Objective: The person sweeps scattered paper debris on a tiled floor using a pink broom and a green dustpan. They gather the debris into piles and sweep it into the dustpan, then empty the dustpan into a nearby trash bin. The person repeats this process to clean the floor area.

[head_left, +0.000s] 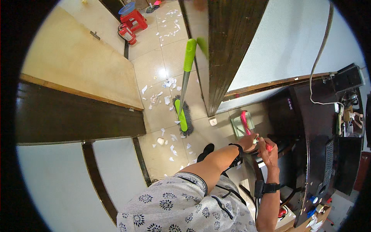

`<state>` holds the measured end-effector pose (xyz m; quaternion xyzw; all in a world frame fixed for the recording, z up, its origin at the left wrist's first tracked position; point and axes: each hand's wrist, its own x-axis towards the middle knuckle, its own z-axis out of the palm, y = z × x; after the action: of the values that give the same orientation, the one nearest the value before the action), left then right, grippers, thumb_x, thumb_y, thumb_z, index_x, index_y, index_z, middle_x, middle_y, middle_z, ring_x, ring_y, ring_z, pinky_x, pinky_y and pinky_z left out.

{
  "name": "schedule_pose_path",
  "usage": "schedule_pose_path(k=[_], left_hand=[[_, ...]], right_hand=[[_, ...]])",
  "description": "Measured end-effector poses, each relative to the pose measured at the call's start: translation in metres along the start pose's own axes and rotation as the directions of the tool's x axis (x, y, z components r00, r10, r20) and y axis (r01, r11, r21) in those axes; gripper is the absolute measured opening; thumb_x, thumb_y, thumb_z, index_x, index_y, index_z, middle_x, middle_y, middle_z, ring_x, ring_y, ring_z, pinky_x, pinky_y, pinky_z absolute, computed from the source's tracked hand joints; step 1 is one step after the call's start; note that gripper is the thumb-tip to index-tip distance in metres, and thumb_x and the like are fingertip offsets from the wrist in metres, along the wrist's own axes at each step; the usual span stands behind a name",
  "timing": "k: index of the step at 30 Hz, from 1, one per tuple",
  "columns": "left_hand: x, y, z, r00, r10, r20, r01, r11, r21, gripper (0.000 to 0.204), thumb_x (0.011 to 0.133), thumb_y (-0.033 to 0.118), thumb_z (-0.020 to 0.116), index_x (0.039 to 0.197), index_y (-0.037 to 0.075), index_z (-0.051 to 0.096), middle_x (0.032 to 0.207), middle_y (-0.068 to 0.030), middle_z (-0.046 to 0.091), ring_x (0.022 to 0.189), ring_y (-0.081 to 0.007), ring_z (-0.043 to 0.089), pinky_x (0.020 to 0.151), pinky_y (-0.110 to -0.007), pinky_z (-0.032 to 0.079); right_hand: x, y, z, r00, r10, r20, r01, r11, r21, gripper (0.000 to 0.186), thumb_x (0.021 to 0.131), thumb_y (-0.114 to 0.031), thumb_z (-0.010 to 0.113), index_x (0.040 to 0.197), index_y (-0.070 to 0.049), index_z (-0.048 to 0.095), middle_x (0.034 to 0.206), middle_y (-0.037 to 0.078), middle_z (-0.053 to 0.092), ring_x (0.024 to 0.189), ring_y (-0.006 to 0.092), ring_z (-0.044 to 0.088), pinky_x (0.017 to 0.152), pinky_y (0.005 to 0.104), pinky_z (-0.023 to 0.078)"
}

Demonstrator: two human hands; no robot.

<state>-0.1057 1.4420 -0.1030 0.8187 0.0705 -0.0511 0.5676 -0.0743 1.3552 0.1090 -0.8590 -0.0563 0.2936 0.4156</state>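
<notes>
My left hand (249,142) and my right hand (268,155) are close together at the right, both with fingers closed. A red handle end (269,147) sticks out of the right hand. The left hand is closed around a pale handle end at its fingers. Below the hands, a pale green dustpan (237,127) rests on the floor, with a pink broom (244,120) over it. The shafts between hands and floor are mostly hidden. Left of them, a flat mop (184,91) with a bright green grip stands upright, its grey fringed pad on the tiles.
Torn paper scraps (167,100) litter the tiles. A small white box (213,121) lies by the dark door post (232,46). A dark desk (309,127) with a keyboard (328,160) borders the right. A fire extinguisher (126,34) and red stool (136,21) stand far left.
</notes>
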Motion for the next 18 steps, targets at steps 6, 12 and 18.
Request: schedule_pose_path(k=[6,12,18], left_hand=[[-0.017,-0.022,-0.036,0.984,-0.107,0.142,0.097,0.992,0.079,0.050,0.079,0.015,0.066,0.127,0.010,0.055,0.116,-0.0239,0.062,0.109,-0.0390,0.060,0.093,-0.045,0.048],[-0.036,-0.026,-0.043,0.968,-0.196,0.159,0.175,0.975,0.137,0.042,0.079,0.017,0.062,0.121,0.009,0.059,0.110,-0.0234,0.064,0.104,-0.0391,0.061,0.090,-0.045,0.049],[-0.040,-0.018,-0.042,0.937,-0.283,0.205,0.262,0.957,0.123,0.052,0.079,0.023,0.068,0.127,0.009,0.054,0.117,-0.0250,0.061,0.110,-0.0384,0.059,0.092,-0.045,0.048]], right_hand=[[0.009,0.037,-0.094,0.993,0.090,-0.073,-0.068,0.963,0.262,0.042,0.091,-0.046,0.063,0.094,-0.004,0.065,0.064,0.003,0.058,0.051,0.0128,0.058,0.047,0.0257,0.046],[-0.009,0.043,-0.069,0.999,0.030,0.011,-0.032,0.915,0.401,0.029,0.089,-0.026,0.069,0.107,-0.005,0.061,0.081,0.004,0.063,0.064,0.0136,0.064,0.059,0.0271,0.054],[-0.035,0.059,-0.019,0.975,0.015,0.221,-0.115,0.887,0.447,0.037,0.082,-0.015,0.078,0.112,-0.005,0.059,0.090,0.003,0.063,0.071,0.0145,0.066,0.064,0.0281,0.057]])
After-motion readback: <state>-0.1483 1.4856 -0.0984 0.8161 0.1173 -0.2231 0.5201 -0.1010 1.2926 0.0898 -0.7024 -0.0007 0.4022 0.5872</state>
